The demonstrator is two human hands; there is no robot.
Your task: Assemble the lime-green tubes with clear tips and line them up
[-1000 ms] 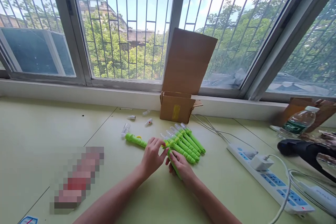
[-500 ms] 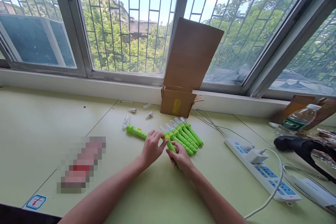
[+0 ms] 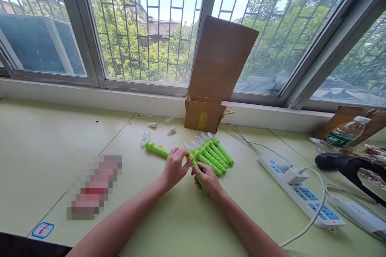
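Both hands are on one green plastic tube (image 3: 199,176) with a yellow ring near its upper end. My right hand (image 3: 208,178) is closed around its lower body, and the tube's bottom end sticks out below the fingers. At the ring, my left hand (image 3: 176,164) pinches the upper part between thumb and fingers, which partly cover it. Just right of it lie several similar green tubes with clear tips (image 3: 212,154), side by side. Another green tube (image 3: 157,149) lies left of my left hand, with clear plastic pieces (image 3: 145,138) by its upper end.
Small clear pieces (image 3: 171,130) lie behind the hands. A cardboard box (image 3: 193,118) with a raised flap stands against the sill. To the right are a power strip (image 3: 301,192) with cables, a plastic bottle (image 3: 343,134) and a black object (image 3: 340,164). A blurred patch (image 3: 96,186) covers something on the left.
Both hands stay on the same tube, nearly in place. More of its lower end shows below my right hand now. The view has shifted slightly.
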